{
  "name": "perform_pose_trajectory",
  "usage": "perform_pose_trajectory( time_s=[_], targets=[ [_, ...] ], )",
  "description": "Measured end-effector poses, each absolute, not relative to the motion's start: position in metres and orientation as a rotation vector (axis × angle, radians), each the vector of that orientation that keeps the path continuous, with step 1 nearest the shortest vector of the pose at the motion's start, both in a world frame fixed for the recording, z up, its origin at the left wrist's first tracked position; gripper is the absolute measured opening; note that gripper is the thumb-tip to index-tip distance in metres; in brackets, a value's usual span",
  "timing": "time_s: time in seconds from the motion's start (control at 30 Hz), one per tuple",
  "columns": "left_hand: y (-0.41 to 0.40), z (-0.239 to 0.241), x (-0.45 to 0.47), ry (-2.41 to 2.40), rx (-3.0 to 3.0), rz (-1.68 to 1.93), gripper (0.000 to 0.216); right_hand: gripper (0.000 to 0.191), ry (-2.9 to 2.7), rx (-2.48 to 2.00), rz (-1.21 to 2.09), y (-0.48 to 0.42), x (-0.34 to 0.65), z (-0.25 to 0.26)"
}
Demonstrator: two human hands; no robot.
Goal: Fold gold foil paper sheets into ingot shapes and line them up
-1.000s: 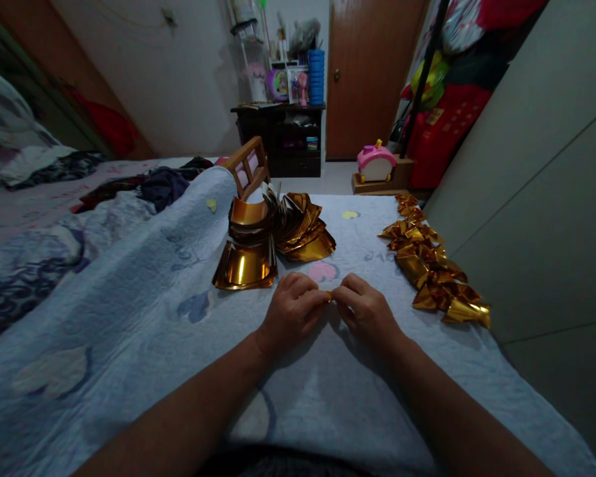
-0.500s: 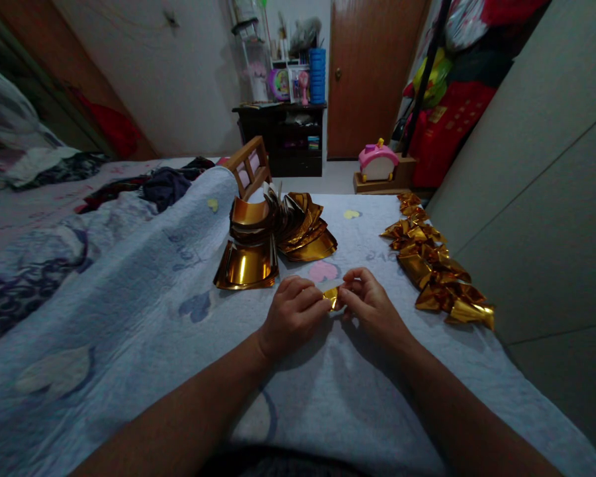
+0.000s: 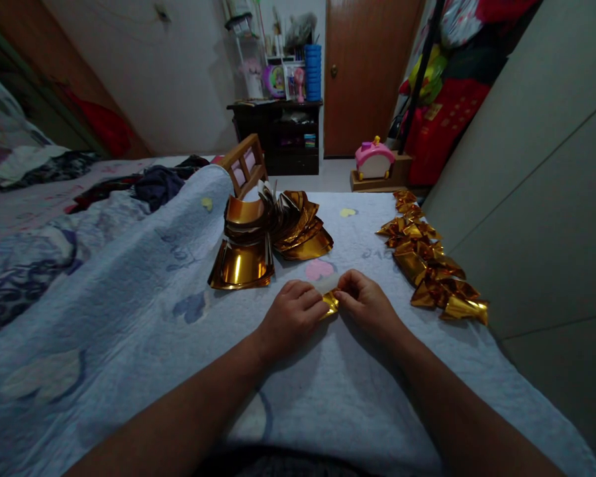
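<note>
Between my hands is a small sheet of gold foil paper (image 3: 330, 304), gold on the near part with a pale whitish side showing behind it. My left hand (image 3: 297, 313) presses and grips its left part, fingers bent together. At its right edge my right hand (image 3: 362, 296) pinches the paper between thumb and fingers. Beyond my left hand lie fanned stacks of gold foil sheets (image 3: 243, 264), curved and loosely bundled. To the right runs a row of folded gold foil pieces (image 3: 430, 265), heaped along the bed's edge.
A light blue quilt (image 3: 144, 344) with heart patterns covers the bed under my hands. Bunched clothes (image 3: 159, 187) lie to the left. A white cabinet (image 3: 546, 199) stands close on the right. Past the bed are a pink toy (image 3: 375, 160) and a dark shelf (image 3: 278, 139).
The paper between my hands has opened somewhat, and its pale side now shows behind the gold. My right hand has turned slightly. The view has shifted a little.
</note>
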State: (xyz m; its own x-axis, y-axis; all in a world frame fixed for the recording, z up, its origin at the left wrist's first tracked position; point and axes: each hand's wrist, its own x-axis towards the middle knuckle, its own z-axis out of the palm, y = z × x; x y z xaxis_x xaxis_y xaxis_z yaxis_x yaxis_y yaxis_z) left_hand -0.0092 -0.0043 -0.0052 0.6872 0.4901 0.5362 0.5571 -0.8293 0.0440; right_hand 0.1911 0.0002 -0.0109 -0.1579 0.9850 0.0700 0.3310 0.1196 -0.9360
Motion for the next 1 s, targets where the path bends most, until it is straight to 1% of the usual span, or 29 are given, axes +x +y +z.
perform_pose_trajectory(
  time_s=[0.07, 0.17, 0.23, 0.33, 0.4, 0.47, 0.57, 0.67, 0.77, 1.0],
  targets=[
    [-0.004, -0.006, -0.009, -0.86, -2.847, -0.75, 0.015, 0.005, -1.748, -1.383, 0.912, 0.0, 0.191, -0.014],
    [-0.003, -0.008, -0.008, -0.847, -2.957, -0.683, 0.015, 0.01, -1.961, -1.459, 0.63, 0.0, 0.19, -0.018],
    [-0.003, -0.007, -0.009, -0.854, -3.031, -0.663, 0.014, 0.009, -2.056, -1.479, 0.48, -0.001, 0.189, -0.02],
    [-0.003, -0.005, -0.011, -0.885, -3.168, -0.67, 0.012, 0.007, -2.134, -1.47, 0.388, -0.002, 0.188, -0.02],
    [-0.002, -0.003, -0.013, -0.949, -3.246, -0.713, 0.008, 0.009, -2.194, -1.416, 0.433, -0.002, 0.187, -0.018],
    [0.0, 0.0, -0.016, -1.031, -3.289, -0.756, 0.005, 0.016, -2.237, -1.32, 0.536, -0.004, 0.186, -0.017],
    [0.002, 0.001, -0.018, -1.077, -3.303, -0.762, 0.009, 0.024, -2.252, -1.165, 0.687, -0.008, 0.183, -0.015],
    [0.004, -0.001, -0.02, -1.043, -3.303, -0.736, 0.008, 0.026, -2.252, -1.081, 0.744, -0.014, 0.181, -0.01],
    [0.006, -0.005, -0.022, -1.036, -3.292, -0.718, 0.006, 0.025, -2.275, -1.08, 0.758, -0.019, 0.18, -0.003],
    [0.007, 0.001, -0.026, -1.124, -3.35, -0.653, 0.009, 0.015, -2.331, -1.12, 0.793, -0.02, 0.178, 0.002]
  ],
)
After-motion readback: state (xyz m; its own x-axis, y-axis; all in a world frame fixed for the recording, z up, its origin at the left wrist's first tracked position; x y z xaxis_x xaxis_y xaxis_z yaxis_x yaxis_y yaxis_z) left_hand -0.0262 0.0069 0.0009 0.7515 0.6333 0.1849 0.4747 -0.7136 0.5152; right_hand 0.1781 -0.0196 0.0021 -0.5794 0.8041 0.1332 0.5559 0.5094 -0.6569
